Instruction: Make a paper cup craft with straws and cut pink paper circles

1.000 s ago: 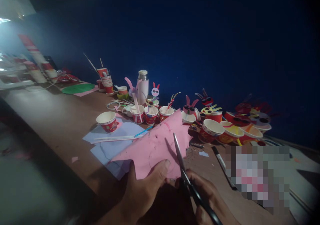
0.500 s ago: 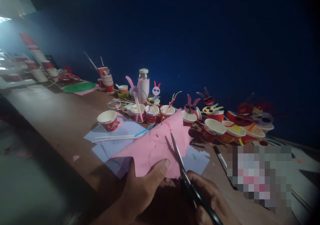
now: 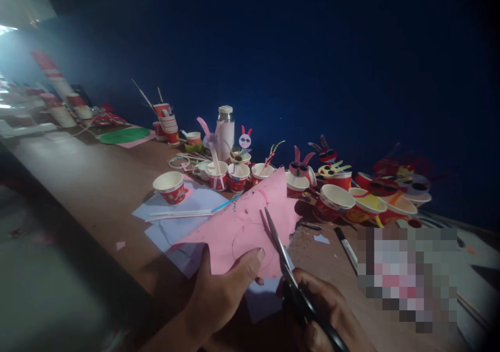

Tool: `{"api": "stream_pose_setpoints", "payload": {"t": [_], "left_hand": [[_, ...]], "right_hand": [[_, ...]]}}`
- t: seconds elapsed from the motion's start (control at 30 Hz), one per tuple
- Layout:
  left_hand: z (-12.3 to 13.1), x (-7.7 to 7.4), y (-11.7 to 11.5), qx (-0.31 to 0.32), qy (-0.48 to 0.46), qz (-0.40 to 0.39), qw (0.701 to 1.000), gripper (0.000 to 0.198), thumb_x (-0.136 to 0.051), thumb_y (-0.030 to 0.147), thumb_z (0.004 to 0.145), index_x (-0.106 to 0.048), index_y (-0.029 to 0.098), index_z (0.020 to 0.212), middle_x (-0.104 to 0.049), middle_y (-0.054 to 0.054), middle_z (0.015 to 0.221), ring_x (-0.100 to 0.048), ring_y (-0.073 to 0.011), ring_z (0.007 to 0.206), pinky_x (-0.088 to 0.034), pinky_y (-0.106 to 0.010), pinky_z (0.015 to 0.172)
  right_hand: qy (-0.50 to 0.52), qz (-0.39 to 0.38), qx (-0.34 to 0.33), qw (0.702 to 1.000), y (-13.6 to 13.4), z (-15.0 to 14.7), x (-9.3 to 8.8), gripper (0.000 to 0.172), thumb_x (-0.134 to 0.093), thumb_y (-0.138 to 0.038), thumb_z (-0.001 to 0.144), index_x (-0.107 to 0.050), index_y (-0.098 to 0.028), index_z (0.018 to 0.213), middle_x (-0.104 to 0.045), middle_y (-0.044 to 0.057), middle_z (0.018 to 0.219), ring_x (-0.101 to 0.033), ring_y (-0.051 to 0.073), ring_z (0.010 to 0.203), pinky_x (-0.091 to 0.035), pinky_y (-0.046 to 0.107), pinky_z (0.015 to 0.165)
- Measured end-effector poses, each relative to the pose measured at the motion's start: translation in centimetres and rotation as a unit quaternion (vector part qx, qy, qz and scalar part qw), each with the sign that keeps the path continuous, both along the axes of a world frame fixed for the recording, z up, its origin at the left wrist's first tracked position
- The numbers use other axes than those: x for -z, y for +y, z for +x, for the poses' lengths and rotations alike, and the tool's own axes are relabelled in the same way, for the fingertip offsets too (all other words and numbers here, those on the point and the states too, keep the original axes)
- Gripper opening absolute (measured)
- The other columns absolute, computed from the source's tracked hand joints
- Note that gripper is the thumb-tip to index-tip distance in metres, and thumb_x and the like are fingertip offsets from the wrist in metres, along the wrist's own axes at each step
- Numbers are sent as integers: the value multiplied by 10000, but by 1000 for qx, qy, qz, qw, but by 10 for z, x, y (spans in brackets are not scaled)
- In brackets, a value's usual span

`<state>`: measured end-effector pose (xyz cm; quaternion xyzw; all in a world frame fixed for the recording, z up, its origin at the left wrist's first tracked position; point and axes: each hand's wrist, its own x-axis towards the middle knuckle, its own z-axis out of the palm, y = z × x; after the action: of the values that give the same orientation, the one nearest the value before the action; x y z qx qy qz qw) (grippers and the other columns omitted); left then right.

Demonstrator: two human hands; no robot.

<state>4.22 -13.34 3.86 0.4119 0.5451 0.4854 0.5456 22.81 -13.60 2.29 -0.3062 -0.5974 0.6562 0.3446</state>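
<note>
My left hand grips a pink paper sheet at its lower edge, thumb on top beside a drawn circle. Around the black-handled scissors the fingers of my right hand are closed. The scissor blades lie over the right part of the sheet, pointing up and away, their tips slightly apart. Red and dark marks show near the sheet's upper edge. Under and behind it are pale blue papers, with white sticks and a blue stick on them.
A red and white paper cup stands left of the sheet. Behind are a thermos and several cups with paper rabbit figures. A marker lies at right, near a blurred-out patch. Farther left is a green disc.
The pale blue papers under the pink sheet have shifted; one piece now shows below it, and a small scrap lies apart on the right. The scissor blades have moved slightly left.
</note>
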Motion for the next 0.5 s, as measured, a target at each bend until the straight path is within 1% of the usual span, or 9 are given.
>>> {"api": "stream_pose_setpoints", "payload": {"t": [0.1,0.2,0.23,0.3,0.37,0.4,0.43,0.47,0.5], "left_hand": [[1,-1,1,4,41,2,999,156,-664,278,630,-707,234,773,-706,-17,858,-597,-255,967,-360,-340,980],[8,-4,1,10,45,33,998,187,-651,303,646,-703,221,806,-700,-26,868,-594,-249,960,-396,-333,949],[10,-6,1,13,46,38,998,178,-647,321,651,-702,214,782,-701,-29,831,-603,-244,928,-406,-328,937],[14,-7,1,11,50,37,998,185,-618,376,677,-692,207,688,-687,-29,684,-625,-232,815,-422,-329,914],[15,-4,1,10,54,40,998,235,-582,411,700,-672,216,606,-653,-24,576,-629,-227,744,-413,-336,921],[14,-1,1,10,57,47,997,216,-593,407,687,-673,225,604,-656,-25,586,-631,-232,758,-397,-339,940],[13,4,1,10,59,55,997,170,-616,389,662,-683,235,635,-674,-27,643,-631,-240,807,-375,-341,963],[11,9,0,15,59,62,996,143,-639,362,634,-696,243,690,-692,-29,732,-622,-251,878,-357,-341,981],[10,13,0,21,57,62,996,173,-649,337,619,-703,245,756,-696,-30,820,-603,-260,946,-353,-344,984]], "right_hand": [[-2,5,-5,1000,1,0,3,488,-556,-634,665,-470,-178,817,-318,-61,546,-261,64,464,-202,191,419],[-7,11,-3,1000,2,-1,5,493,-553,-637,663,-474,-179,830,-344,-52,552,-269,68,468,-209,192,420],[-7,17,-2,1000,2,-1,5,490,-548,-636,666,-475,-179,828,-355,-47,557,-274,71,472,-215,192,421],[-4,30,3,1000,2,-2,5,487,-543,-638,667,-476,-180,819,-372,-38,567,-284,76,483,-230,193,428],[2,32,4,999,3,-2,4,481,-532,-646,672,-470,-186,800,-369,-37,570,-290,79,487,-239,194,433],[4,29,0,1000,3,-3,4,477,-528,-648,674,-463,-190,792,-371,-36,575,-296,80,487,-245,194,435],[5,28,-3,1000,3,-3,3,472,-526,-648,677,-455,-193,785,-373,-35,581,-300,80,488,-252,194,437],[4,29,-4,1000,3,-3,2,471,-527,-648,677,-453,-195,781,-378,-33,586,-303,81,490,-258,194,440],[2,34,-3,999,3,-2,1,473,-529,-649,674,-455,-194,781,-384,-31,590,-304,83,495,-261,196,443]]}}
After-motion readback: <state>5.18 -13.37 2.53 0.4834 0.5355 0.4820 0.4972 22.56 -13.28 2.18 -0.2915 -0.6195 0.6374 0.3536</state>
